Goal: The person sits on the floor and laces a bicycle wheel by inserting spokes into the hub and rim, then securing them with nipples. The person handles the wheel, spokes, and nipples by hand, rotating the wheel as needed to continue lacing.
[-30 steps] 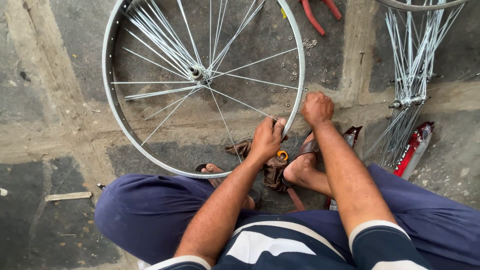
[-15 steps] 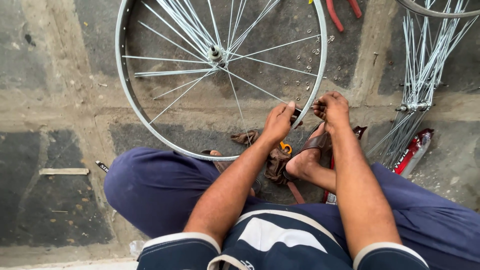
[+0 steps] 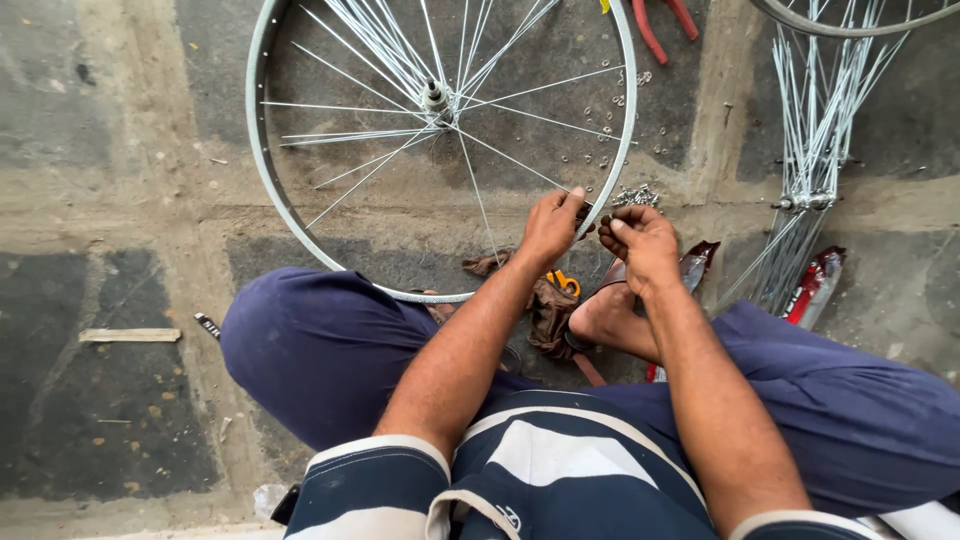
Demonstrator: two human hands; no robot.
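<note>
Silver wheel rim [image 3: 262, 180] flat on the floor, both hands together at its near right edge, left hand [image 3: 552, 226] pinching the rim, right hand [image 3: 640, 238] closed, apparently seating a spoke nipple.

Red-silver foil packets [image 3: 815, 290] on floor, right of foot

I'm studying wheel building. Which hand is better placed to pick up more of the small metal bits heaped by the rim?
Right, probably. The right hand sits just below the heap of bits, fingers pinched together. The left hand is at the rim, a spoke running toward its fingertips, and farther from the heap.
</note>
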